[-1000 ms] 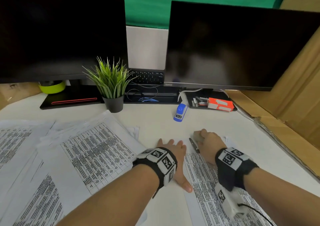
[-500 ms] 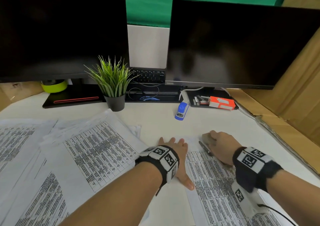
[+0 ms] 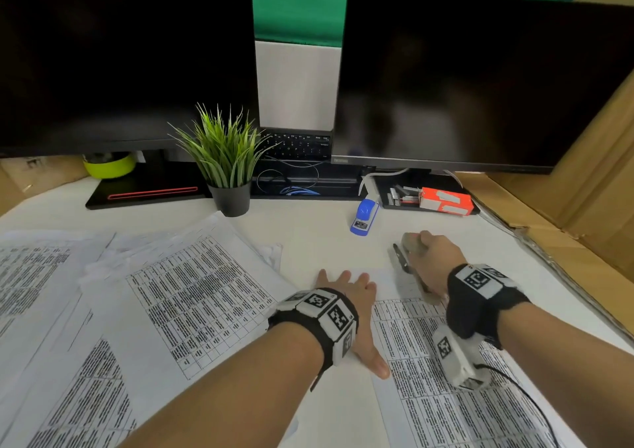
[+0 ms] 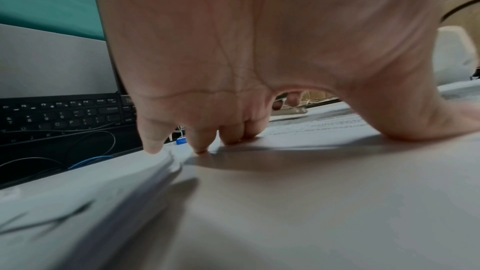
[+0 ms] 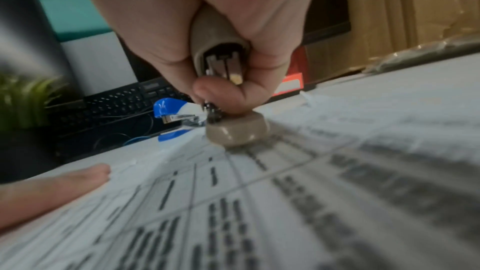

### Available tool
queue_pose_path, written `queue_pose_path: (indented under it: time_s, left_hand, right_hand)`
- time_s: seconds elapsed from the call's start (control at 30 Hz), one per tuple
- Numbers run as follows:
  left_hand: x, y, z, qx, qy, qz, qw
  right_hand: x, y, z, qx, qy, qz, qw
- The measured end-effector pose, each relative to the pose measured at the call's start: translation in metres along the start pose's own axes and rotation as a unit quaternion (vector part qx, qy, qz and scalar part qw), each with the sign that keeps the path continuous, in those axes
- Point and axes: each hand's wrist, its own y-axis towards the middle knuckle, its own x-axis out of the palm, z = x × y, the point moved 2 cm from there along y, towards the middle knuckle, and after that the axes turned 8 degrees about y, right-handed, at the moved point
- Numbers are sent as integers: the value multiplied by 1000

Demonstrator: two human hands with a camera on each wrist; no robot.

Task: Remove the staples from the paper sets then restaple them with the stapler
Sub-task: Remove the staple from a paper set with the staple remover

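left hand [image 3: 353, 296]: flat, fingers spread, pressing the paper set [image 3: 439, 379] near the desk's front
right hand [image 3: 433, 258]: fingers wrapped round beige stapler [image 3: 410, 252]; its base sat on the paper's far corner

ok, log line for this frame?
phase: restapling | left hand: flat on paper set | right hand: grips beige stapler at top corner | blue stapler: idle
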Motion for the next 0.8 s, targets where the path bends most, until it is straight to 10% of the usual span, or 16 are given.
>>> queue_pose_path:
  time_s: [0.43,0.8]
  left_hand:
    - [-2,5,7,4,37,-14,999]
    - [-5,-2,8,1,62,-17,998]
  right_hand:
    - [-3,-53,26,-81,-96,-65,990]
    - [9,-19,0,21,-16,-1,1000]
